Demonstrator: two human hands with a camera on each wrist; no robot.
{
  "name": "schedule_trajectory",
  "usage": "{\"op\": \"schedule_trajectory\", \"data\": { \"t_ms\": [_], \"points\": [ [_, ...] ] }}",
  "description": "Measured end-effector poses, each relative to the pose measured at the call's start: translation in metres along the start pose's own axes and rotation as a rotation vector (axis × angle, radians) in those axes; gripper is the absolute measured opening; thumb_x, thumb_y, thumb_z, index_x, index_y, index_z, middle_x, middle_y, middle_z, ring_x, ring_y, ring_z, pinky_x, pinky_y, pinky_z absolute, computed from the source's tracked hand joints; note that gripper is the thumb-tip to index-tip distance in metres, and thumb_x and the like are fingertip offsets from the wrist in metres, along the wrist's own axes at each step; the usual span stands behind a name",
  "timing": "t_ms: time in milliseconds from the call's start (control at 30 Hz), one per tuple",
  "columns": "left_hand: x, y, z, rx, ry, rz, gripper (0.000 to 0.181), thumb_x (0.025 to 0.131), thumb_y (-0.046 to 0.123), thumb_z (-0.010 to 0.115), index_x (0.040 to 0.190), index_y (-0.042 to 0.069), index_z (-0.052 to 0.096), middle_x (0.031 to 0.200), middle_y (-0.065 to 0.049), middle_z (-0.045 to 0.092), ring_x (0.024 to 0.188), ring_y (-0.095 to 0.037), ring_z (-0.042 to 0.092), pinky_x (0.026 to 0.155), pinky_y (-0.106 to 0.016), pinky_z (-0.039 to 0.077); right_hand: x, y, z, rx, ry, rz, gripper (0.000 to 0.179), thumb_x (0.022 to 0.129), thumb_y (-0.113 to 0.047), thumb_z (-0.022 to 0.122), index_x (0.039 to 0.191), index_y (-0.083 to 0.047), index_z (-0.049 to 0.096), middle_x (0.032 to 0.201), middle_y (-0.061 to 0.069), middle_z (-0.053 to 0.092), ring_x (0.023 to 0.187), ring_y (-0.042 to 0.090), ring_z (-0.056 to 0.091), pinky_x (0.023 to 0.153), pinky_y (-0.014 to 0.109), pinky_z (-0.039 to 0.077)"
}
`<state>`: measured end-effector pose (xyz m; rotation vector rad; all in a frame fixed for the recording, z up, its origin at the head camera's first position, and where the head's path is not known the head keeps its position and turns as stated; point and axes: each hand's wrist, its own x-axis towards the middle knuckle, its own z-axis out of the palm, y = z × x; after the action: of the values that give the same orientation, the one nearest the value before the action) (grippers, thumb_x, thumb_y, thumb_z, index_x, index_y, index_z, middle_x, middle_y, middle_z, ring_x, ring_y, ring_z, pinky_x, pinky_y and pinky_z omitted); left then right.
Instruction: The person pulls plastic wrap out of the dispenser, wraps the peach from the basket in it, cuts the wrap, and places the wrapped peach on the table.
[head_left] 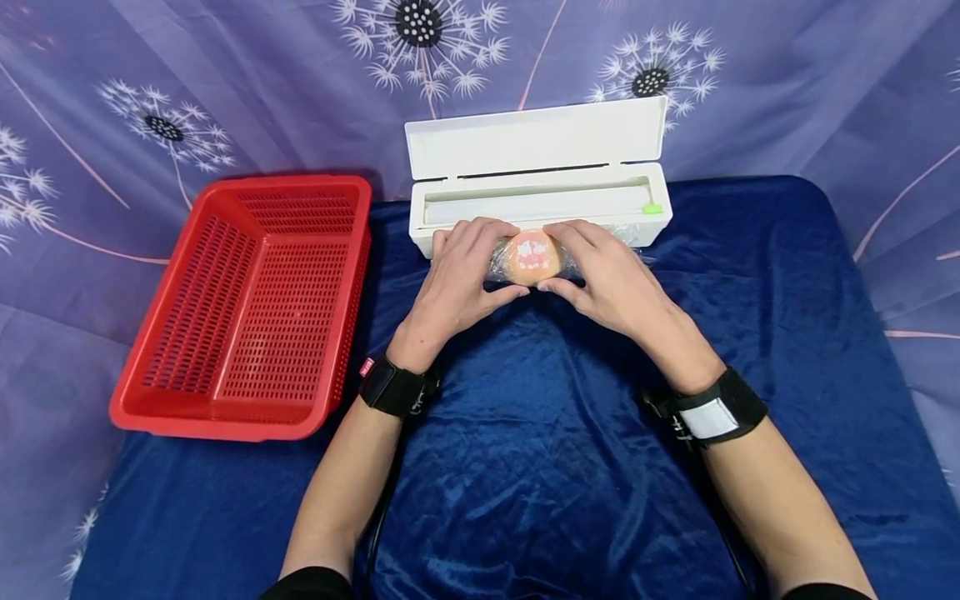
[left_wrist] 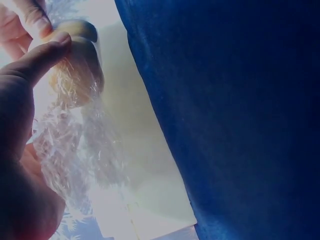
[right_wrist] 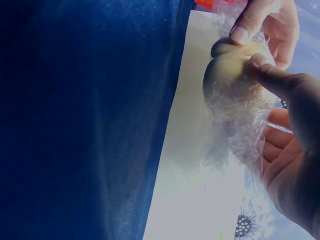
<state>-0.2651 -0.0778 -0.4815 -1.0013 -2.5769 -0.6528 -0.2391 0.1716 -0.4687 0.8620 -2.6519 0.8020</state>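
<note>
Both hands hold a round, yellowish-orange fruit-like thing with a pink label on top, its exact kind unclear. Clear plastic film wraps it and bunches out at both sides. My left hand grips its left side between thumb and fingers. On the right side my right hand does the same, the two thumbs close together at the near edge. From below, the wrist views show a rounded, creased underside. Just behind the hands stands a white film box with its lid raised.
Inside the box lies a white roll, with a green tab at the right end. A red plastic basket stands to the left on the dark blue cloth. Behind hangs a purple dandelion-print curtain.
</note>
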Motion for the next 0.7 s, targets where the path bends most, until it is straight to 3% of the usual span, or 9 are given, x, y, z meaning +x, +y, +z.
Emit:
{"op": "schedule_trajectory", "data": {
  "t_ms": [700],
  "points": [
    [0.0000,-0.0011,-0.0020,-0.009,-0.054,-0.045,0.074,0.087,0.054,0.085,0.146,0.016,0.059,0.141,-0.003,0.061,0.123,-0.027,0.056,0.092,-0.046,0.034,0.0003,0.0014,0.0019,-0.025,-0.039,0.016,0.068,0.097,-0.029,0.080,0.148,0.006,0.053,0.134,0.026,0.065,0.123,0.044,0.063,0.105,0.056,0.049]
  ]
}}
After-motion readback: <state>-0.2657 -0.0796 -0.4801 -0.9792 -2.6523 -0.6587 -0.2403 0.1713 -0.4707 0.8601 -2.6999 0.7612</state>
